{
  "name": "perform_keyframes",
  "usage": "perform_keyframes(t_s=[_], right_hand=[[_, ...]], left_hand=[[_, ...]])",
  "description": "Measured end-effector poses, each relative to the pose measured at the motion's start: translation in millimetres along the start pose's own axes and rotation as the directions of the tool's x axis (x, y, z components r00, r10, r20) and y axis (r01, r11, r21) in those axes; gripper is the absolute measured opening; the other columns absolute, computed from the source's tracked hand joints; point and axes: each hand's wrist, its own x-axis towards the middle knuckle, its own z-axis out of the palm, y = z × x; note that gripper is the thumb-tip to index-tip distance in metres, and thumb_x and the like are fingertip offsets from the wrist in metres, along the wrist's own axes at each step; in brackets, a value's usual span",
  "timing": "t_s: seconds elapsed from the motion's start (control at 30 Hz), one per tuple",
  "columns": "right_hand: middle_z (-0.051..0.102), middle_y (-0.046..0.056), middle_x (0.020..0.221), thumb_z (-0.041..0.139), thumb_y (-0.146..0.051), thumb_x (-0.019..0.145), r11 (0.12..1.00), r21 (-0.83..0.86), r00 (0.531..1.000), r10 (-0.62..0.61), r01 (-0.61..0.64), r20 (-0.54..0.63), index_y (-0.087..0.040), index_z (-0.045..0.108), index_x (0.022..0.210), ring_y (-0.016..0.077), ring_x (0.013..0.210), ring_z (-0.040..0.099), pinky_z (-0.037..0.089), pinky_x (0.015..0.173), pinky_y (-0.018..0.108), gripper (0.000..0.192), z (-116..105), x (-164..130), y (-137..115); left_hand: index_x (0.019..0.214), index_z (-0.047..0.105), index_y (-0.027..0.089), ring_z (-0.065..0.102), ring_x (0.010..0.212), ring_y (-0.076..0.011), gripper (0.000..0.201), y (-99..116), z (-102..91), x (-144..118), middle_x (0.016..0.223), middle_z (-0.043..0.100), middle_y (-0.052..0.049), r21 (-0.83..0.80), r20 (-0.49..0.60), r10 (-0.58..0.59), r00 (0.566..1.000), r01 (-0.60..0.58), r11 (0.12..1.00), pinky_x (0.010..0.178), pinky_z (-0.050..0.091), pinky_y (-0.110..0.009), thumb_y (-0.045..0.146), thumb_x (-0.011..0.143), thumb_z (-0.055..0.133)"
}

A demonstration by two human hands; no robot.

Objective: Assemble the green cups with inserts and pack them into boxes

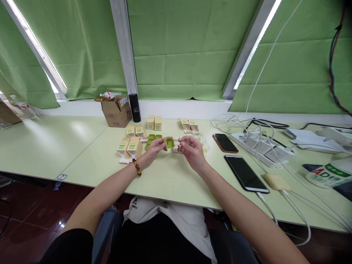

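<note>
Between the fingers of my left hand (154, 149) is a small green square tray (169, 143), tilted so its hollow side faces me. My right hand (191, 151) is pinched close to the tray's right side, on a small pale piece (180, 144) too small to name. Just behind my left hand lie several more green square trays (151, 136). Partly hidden behind my right hand are clear plastic containers (205, 146) with yellow bits in them. Small tan cardboard boxes (134, 146) with green labels stand left of my left hand, some with flaps open.
More tan boxes (154, 123) stand further back, near an open brown carton (117, 112) and a black bottle (134, 107). At right lie two phones (246, 173), a white power strip (261, 148), tangled cables, a cream charger (276, 182) and a white-green package (330, 173).
</note>
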Motion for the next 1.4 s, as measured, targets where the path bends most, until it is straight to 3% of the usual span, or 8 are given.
perform_keyframes(t_s=[0.23, 0.37, 0.47, 0.63, 0.73, 0.9, 1.03, 1.4], right_hand=[[0.064, -0.003, 0.07, 0.086, -0.046, 0.083, 0.954, -0.252, 0.986, -0.167, 0.162, 0.001, -0.023, 0.071, 0.088, 0.0125, 0.058, 0.058, 0.049, 0.055, 0.028, 0.027, 8, -3, 3], [0.067, -0.001, 0.077, 0.081, -0.038, 0.086, 0.86, -0.445, 0.966, -0.253, 0.248, 0.048, -0.025, 0.073, 0.095, 0.0155, 0.067, 0.063, 0.055, 0.063, 0.031, 0.018, 7, -7, 6], [0.073, 0.002, 0.082, 0.072, -0.031, 0.093, 0.688, -0.625, 0.918, -0.376, 0.368, 0.126, -0.026, 0.075, 0.099, 0.0181, 0.072, 0.066, 0.058, 0.072, 0.035, 0.009, 5, -9, 7], [0.079, 0.007, 0.092, 0.057, -0.028, 0.102, 0.365, -0.77, 0.822, -0.453, 0.523, 0.344, -0.025, 0.076, 0.102, 0.0228, 0.08, 0.069, 0.057, 0.077, 0.039, 0.019, 4, -9, 4], [0.077, 0.01, 0.098, 0.054, -0.026, 0.104, 0.197, -0.813, 0.783, -0.462, 0.549, 0.416, -0.023, 0.077, 0.101, 0.0247, 0.092, 0.068, 0.054, 0.08, 0.038, 0.023, 2, -9, 3], [0.071, 0.009, 0.089, 0.052, -0.026, 0.106, 0.016, -0.848, 0.755, -0.464, 0.53, 0.463, -0.022, 0.078, 0.099, 0.0228, 0.083, 0.061, 0.046, 0.073, 0.037, 0.027, -1, -7, 2], [0.069, 0.008, 0.083, 0.052, -0.026, 0.106, -0.043, -0.841, 0.748, -0.433, 0.54, 0.503, -0.022, 0.077, 0.096, 0.0225, 0.079, 0.057, 0.041, 0.073, 0.038, 0.026, -2, -7, 2], [0.072, 0.007, 0.082, 0.052, -0.027, 0.107, -0.04, -0.809, 0.727, -0.415, 0.586, 0.547, -0.022, 0.075, 0.093, 0.0219, 0.079, 0.057, 0.041, 0.072, 0.038, 0.027, -3, -6, 3]], left_hand=[[0.126, 0.08, 0.02, 0.065, 0.097, -0.0214, 0.054, -1, -0.7, 0, 0.114, 0.078, -0.012, 0.02, 0.049, -0.012, 0.999, 0.011, 1.0, 0.084, 0.048, -0.03, 0.05, 0.083, 0.086], [0.128, 0.08, 0.021, 0.066, 0.1, -0.0223, 0.054, -2, -1.6, -1, 0.119, 0.077, -0.013, 0.045, 0.064, -0.025, 0.998, 0.022, 0.999, 0.086, 0.046, -0.031, 0.052, 0.083, 0.085], [0.126, 0.08, 0.02, 0.066, 0.101, -0.0231, 0.054, -3, -2.2, 0, 0.119, 0.078, -0.013, 0.059, 0.082, -0.02, 0.996, 0.016, 0.998, 0.087, 0.046, -0.031, 0.053, 0.083, 0.085], [0.125, 0.08, 0.019, 0.065, 0.099, -0.0228, 0.054, 1, -0.2, -1, 0.114, 0.077, -0.012, 0.071, 0.093, -0.019, 0.995, 0.013, 0.997, 0.086, 0.047, -0.031, 0.053, 0.083, 0.085], [0.124, 0.081, 0.018, 0.066, 0.098, -0.0243, 0.056, 3, 1.1, -3, 0.101, 0.077, -0.011, 0.074, 0.098, -0.017, 0.995, 0.009, 0.997, 0.086, 0.048, -0.032, 0.054, 0.082, 0.086], [0.123, 0.081, 0.016, 0.067, 0.097, -0.0245, 0.057, 3, 1.5, -3, 0.096, 0.076, -0.01, 0.086, 0.101, -0.022, 0.995, 0.013, 0.996, 0.089, 0.05, -0.034, 0.055, 0.082, 0.086], [0.124, 0.081, 0.016, 0.069, 0.1, -0.0243, 0.056, 0, 1.0, -2, 0.105, 0.078, -0.013, 0.067, 0.13, -0.012, 0.991, 0.003, 0.998, 0.092, 0.051, -0.035, 0.053, 0.083, 0.087], [0.125, 0.08, 0.016, 0.074, 0.104, -0.0261, 0.055, -3, -0.5, -3, 0.118, 0.079, -0.017, 0.093, 0.168, -0.015, 0.986, -0.001, 0.996, 0.098, 0.055, -0.039, 0.053, 0.084, 0.086]])
